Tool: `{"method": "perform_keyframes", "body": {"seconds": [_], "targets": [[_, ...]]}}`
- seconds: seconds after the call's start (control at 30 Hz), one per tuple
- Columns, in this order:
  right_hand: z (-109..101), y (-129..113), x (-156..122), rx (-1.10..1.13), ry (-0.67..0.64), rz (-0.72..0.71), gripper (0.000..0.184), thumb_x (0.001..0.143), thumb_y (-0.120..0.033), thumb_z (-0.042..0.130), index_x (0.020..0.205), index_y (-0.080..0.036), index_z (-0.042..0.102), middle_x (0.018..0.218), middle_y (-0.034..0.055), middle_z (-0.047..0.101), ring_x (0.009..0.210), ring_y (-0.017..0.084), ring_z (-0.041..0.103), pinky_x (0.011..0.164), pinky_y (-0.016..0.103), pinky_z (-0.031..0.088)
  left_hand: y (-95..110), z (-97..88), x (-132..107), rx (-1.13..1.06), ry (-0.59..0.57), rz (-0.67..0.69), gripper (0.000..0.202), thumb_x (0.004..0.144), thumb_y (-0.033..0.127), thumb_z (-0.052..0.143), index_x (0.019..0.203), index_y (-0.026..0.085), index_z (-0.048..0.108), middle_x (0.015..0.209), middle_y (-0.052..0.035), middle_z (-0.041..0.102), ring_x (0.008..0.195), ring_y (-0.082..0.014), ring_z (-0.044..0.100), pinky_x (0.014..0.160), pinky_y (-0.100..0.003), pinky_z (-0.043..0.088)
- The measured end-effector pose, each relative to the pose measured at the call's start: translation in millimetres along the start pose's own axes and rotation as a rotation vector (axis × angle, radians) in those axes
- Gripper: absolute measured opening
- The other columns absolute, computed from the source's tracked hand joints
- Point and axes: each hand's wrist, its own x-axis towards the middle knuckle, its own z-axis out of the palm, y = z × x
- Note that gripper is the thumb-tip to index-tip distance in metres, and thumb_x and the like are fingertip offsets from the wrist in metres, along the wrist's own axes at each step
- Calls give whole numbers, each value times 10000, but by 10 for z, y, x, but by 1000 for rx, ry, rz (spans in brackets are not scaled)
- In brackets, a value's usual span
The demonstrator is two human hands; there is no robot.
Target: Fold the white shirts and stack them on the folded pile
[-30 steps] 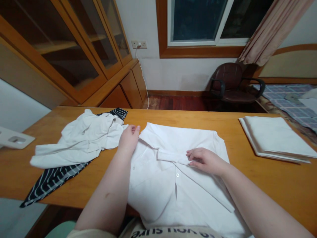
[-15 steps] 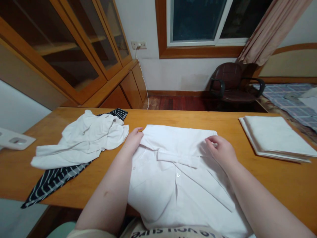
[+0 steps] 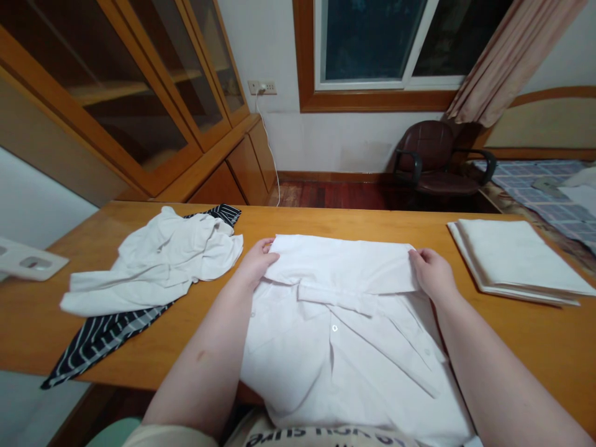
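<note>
A white button-up shirt (image 3: 344,347) lies on the wooden table (image 3: 363,218) in front of me, its near end hanging toward my body. Its far part is folded over toward me in a wide band, and a sleeve with its cuff lies across the front below that band. My left hand (image 3: 261,259) grips the left end of the folded band, thumb on top. At the band's right end, my right hand (image 3: 431,270) pinches the cloth near the far corner. The fingers beneath the fabric are partly hidden on both sides.
To the left, a crumpled white garment (image 3: 162,261) lies over black-and-white striped cloth (image 3: 112,344). A stack of folded white cloth (image 3: 516,254) sits at the table's right. Beyond stand a glass-door cabinet (image 3: 195,133) and an office chair (image 3: 433,152).
My right hand has moved outward to the right and now holds the band's right end, which is spread wider and flatter. My left hand stays at the left end, thumb now over the cloth.
</note>
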Motion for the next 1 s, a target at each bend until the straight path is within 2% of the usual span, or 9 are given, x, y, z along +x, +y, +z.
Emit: {"method": "perform_keyframes", "body": {"seconds": [0.1,0.23,0.37,0.47,0.53,0.67,0.77,0.87,1.0], "targets": [[24,-1,27,-39,-33,41,306,815,-399,458,827,-156,643,752,104,674,686,214,589,597,279,389,-32,-6,52,20,70,-33,371,647,285,688,985,151,615,941,-103,705,812,-218,672,718,-306,507],[81,21,67,-178,-213,63,357,831,-420,484,877,-122,676,846,149,693,760,229,622,614,269,390,-101,-23,161,120,146,-23,383,704,488,613,854,140,663,872,-99,715,825,-246,667,731,-326,498],[96,48,76,-242,-264,30,396,869,-431,445,921,-119,684,884,162,698,827,250,637,637,276,396,-119,-34,168,312,58,-7,352,659,447,641,833,143,673,814,-75,714,749,-231,662,647,-287,477],[83,65,75,-267,-248,22,399,877,-421,433,954,-122,686,903,167,700,856,260,641,646,282,401,-111,-49,142,489,83,39,303,665,376,629,869,155,668,806,-50,707,715,-204,651,614,-261,459],[78,74,75,-280,-252,23,401,873,-424,435,956,-124,688,904,166,701,852,261,643,642,283,402,-99,-55,129,610,98,73,302,654,290,635,927,164,661,865,-42,706,751,-189,650,647,-247,460],[94,78,71,-336,-262,9,403,848,-425,468,1001,-119,682,916,168,701,844,255,646,647,282,407,-50,-30,94,836,129,133,483,644,161,619,1127,174,609,1036,-62,683,894,-190,642,775,-246,458],[93,67,61,-342,-256,12,395,830,-418,485,1010,-125,681,915,160,700,837,251,643,650,282,408,-3,18,52,938,127,165,461,727,259,597,1177,161,592,1105,-104,666,981,-231,625,831,-281,453],[60,54,48,-272,-270,42,369,819,-417,482,966,-144,682,886,130,699,815,248,636,628,279,400,36,65,17,980,106,156,404,812,420,519,1077,142,643,1072,-138,676,997,-277,620,829,-319,456],[-3,23,33,-191,-235,52,362,861,-379,409,912,-138,675,867,129,693,827,238,629,648,271,401,60,91,6,1027,141,183,354,864,412,448,987,151,655,1010,-131,689,976,-273,625,814,-316,452]]}}
